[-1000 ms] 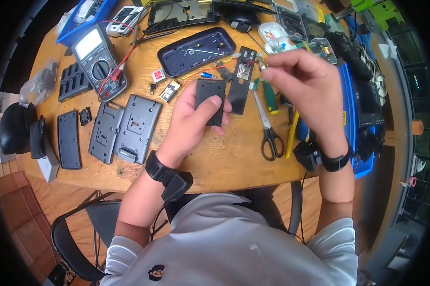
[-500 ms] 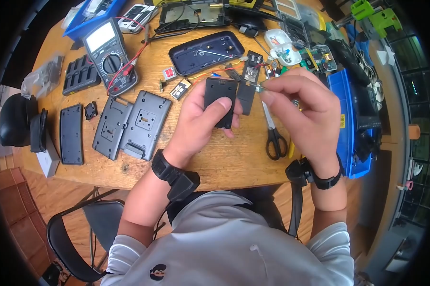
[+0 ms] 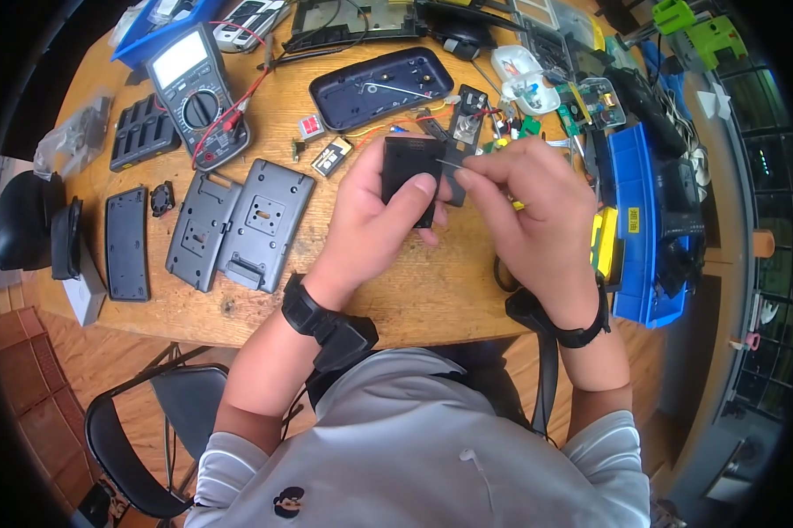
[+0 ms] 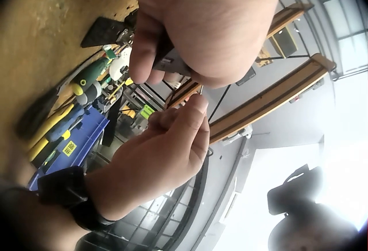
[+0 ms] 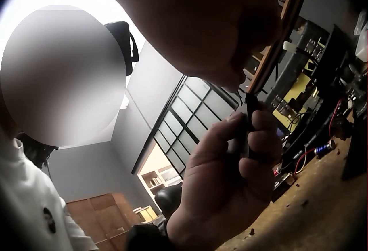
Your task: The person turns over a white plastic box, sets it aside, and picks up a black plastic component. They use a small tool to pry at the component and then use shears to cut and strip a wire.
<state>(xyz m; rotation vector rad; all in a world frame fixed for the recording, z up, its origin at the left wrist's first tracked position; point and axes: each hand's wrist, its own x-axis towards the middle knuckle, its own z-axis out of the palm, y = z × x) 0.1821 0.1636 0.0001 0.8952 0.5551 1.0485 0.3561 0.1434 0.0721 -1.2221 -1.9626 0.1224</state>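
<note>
Head cam gives the full layout: left hand [image 3: 374, 220] grips a small black plastic cover [image 3: 411, 172] just above the middle of the frame, thumb across its face. Right hand [image 3: 524, 211] sits right beside it, pinching a thin metal pin [image 3: 449, 163] whose tip touches the cover's right edge.

Left wrist cam only shows that hand's fingers [image 4: 144, 61] curled round a dark sliver of the cover [image 4: 169, 61], with the right hand [image 4: 155, 159] below it in the frame. Right wrist cam sees the left hand [image 5: 230, 170] from the side, gripping the cover [image 5: 251, 113] edge-on; the right hand itself is just a blurry mass at the top of the frame.

The pin is too thin to make out in either wrist view, and the scissors are almost completely hidden under the right hand.

Around them on the wooden table [image 3: 414, 299]: a multimeter [image 3: 194, 92] with red leads upper left, two grey mounting plates [image 3: 242, 224] left of the hands, a dark blue oval shell [image 3: 379, 84] up top, and a blue bin [image 3: 638, 229] on the right.
</note>
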